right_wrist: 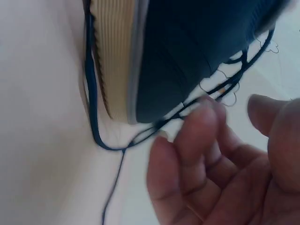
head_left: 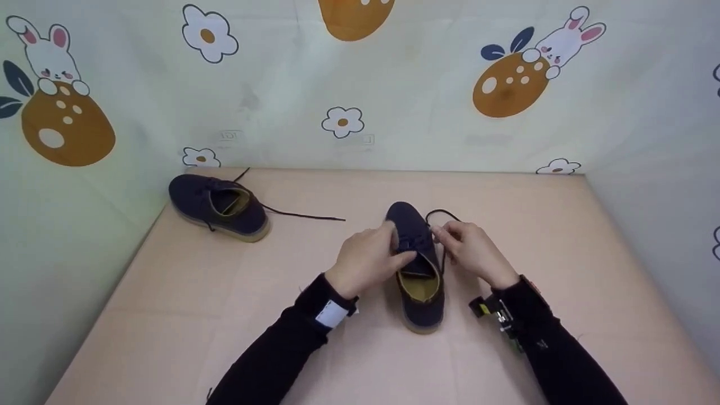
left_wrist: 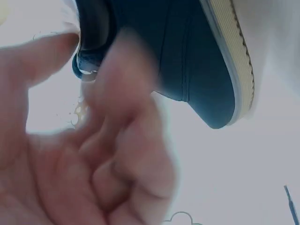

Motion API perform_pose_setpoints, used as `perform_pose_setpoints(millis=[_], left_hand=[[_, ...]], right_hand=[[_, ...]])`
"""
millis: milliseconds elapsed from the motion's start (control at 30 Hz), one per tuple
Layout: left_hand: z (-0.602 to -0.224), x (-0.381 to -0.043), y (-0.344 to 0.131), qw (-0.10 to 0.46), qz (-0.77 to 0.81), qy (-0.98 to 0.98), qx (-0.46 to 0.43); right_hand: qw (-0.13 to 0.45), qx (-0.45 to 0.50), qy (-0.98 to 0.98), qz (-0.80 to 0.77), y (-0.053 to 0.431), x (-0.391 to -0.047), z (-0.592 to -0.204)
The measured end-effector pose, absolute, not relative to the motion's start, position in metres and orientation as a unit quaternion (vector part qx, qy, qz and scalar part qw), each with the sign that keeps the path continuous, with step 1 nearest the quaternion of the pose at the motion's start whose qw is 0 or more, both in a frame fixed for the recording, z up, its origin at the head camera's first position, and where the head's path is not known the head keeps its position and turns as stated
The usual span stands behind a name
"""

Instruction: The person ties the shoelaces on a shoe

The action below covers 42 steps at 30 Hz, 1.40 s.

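Note:
A dark navy lace-up shoe (head_left: 423, 315) with a tan sole stands upright on the table, toe pointing away. My left hand (head_left: 365, 256) grips its upper from the left, thumb over the tongue by the opening and fingers along the side. At the shoe's right side is my right hand (head_left: 475, 250), fingers bent, with a gap between thumb and index finger in the right wrist view. A dark shoelace (right_wrist: 159, 124) runs past those fingertips, loops below the sole's edge and trails off. In the head view, part of the lace (head_left: 444, 211) arcs above the right hand.
A second navy shoe (head_left: 194, 197) stands at the table's back left, its lace (head_left: 304, 216) stretched out to the right. Patterned cloth walls (head_left: 281, 112) enclose the table (head_left: 169, 315) at the back and both sides. A small device (head_left: 495, 315) is strapped at the right wrist.

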<state>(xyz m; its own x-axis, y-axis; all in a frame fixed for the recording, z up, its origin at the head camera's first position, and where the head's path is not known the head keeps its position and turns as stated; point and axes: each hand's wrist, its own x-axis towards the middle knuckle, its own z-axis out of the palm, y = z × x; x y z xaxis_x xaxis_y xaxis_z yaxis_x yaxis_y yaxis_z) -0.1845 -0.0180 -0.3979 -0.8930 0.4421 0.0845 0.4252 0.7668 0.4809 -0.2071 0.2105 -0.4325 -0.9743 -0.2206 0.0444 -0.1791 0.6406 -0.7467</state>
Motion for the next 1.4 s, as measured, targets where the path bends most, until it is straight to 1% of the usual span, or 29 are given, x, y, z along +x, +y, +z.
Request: perform_pose_setpoints(millis=[100,200,333,400,667,833,1000,1100,1200,1300,1400], left_hand=[[-0.400,-0.187,-0.015,-0.013,0.276,0.922,0.270],[-0.402,-0.190,-0.013,-0.019,0.283,0.908,0.307],[-0.399,-0.193,-0.016,-0.015,0.315,0.894,0.319],[-0.395,-0.194,-0.019,0.001,0.353,0.881,0.314],[-0.379,-0.198,-0.037,0.076,0.511,0.813,0.266],[-0.371,-0.202,-0.047,0.093,0.604,0.758,0.230],[-0.363,-0.204,-0.057,0.104,0.686,0.691,0.205],[-0.355,-0.202,-0.064,0.097,0.705,0.668,0.217],[-0.346,-0.201,-0.071,0.074,0.698,0.676,0.223],[-0.339,-0.203,-0.076,0.047,0.696,0.685,0.213],[-0.330,-0.209,-0.077,0.031,0.693,0.693,0.196]], right_hand=[[0.028,-0.095,0.884,-0.456,0.204,-0.206,-0.438],[0.044,-0.092,0.858,-0.503,0.198,-0.205,-0.442],[0.068,-0.086,0.811,-0.575,0.195,-0.204,-0.443],[0.069,-0.077,0.789,-0.606,0.195,-0.204,-0.439],[0.041,-0.061,0.707,-0.703,0.206,-0.201,-0.413],[0.021,-0.047,0.701,-0.712,0.215,-0.203,-0.406],[-0.021,-0.046,0.693,-0.720,0.226,-0.204,-0.399],[-0.047,-0.054,0.684,-0.726,0.232,-0.203,-0.393],[-0.066,-0.063,0.688,-0.720,0.235,-0.201,-0.388],[-0.076,-0.069,0.701,-0.706,0.234,-0.199,-0.386],[-0.092,-0.068,0.706,-0.699,0.235,-0.198,-0.383]])
